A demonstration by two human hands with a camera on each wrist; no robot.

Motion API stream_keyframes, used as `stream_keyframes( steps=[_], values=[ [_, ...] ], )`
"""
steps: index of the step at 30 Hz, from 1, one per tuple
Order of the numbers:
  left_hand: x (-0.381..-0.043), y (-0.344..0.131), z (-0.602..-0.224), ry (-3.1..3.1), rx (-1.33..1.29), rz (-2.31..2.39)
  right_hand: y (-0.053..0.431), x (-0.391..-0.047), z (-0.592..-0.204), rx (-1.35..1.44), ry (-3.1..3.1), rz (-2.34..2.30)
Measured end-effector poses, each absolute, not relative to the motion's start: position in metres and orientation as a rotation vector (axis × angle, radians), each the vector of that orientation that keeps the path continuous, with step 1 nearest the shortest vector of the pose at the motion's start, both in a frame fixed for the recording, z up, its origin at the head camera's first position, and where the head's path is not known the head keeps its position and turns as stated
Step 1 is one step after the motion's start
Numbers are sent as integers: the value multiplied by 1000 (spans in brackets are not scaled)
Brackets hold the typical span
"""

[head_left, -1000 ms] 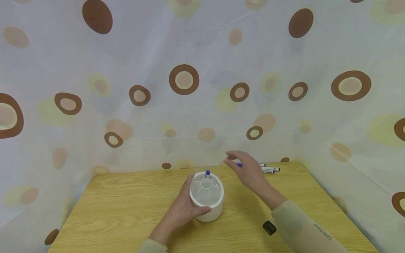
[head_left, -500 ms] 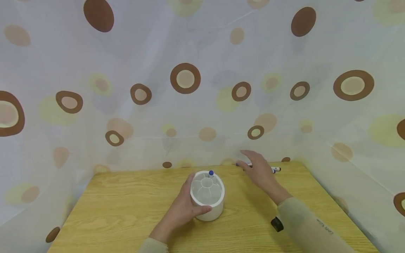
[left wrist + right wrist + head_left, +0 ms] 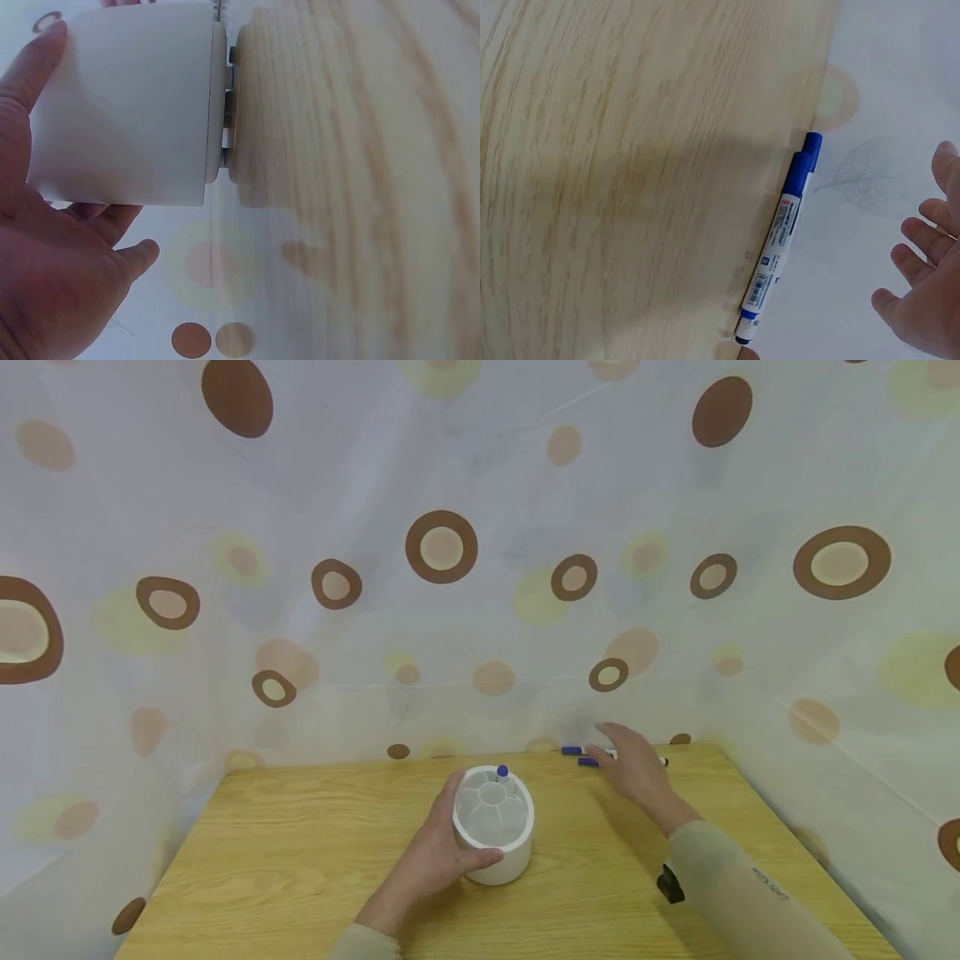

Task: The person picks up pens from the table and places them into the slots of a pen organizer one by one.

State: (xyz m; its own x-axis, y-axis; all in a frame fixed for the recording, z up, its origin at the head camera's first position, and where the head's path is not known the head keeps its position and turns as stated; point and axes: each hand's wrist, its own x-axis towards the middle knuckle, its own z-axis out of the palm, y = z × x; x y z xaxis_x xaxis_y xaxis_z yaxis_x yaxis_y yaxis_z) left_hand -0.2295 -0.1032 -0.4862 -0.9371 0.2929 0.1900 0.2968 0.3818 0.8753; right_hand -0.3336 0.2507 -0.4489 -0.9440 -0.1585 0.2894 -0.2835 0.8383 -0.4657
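My left hand (image 3: 435, 852) grips a round white pen holder (image 3: 512, 863) from its left side, thumb across the front near the rim. The holder has clear compartments around a central round one. One blue-capped marker (image 3: 502, 771) stands in a rear compartment. In the left wrist view, fingers and thumb spread round the holder's smooth wall (image 3: 135, 105). My right hand (image 3: 636, 770) hovers over blue-capped markers (image 3: 572, 751) lying at the table's back edge, its thumb and fingers apart with nothing between them. The right wrist view shows white-bodied markers (image 3: 772, 247) lying side by side.
The wooden table (image 3: 300, 860) ends at the back against a hanging sheet (image 3: 480, 610) with brown and yellow ovals. More sheet stands along both sides. A small black device (image 3: 670, 883) sits at my right wrist.
My right hand has moved right along the back edge, and the blue caps of the lying markers now show left of it. The left hand has kept its grip; the marker in the holder has shifted slightly right.
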Motion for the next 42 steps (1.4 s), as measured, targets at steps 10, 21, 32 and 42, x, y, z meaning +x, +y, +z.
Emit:
stream_keyframes(
  steps=[10, 21, 32, 42],
  values=[
    [-231, -103, -488, -2603, -553, -1656, 266, -345, -460, 289, -2865, 707],
    [-231, -103, -487, -2614, -555, -1652, 283, -353, -473, 299, -2930, 653],
    [-232, -104, -489, -2590, -561, -1703, 296, -356, -489, 299, -2933, 625],
    [-231, -104, -488, -2576, -567, -1707, 309, -347, -495, 248, -2920, 618]
  ],
)
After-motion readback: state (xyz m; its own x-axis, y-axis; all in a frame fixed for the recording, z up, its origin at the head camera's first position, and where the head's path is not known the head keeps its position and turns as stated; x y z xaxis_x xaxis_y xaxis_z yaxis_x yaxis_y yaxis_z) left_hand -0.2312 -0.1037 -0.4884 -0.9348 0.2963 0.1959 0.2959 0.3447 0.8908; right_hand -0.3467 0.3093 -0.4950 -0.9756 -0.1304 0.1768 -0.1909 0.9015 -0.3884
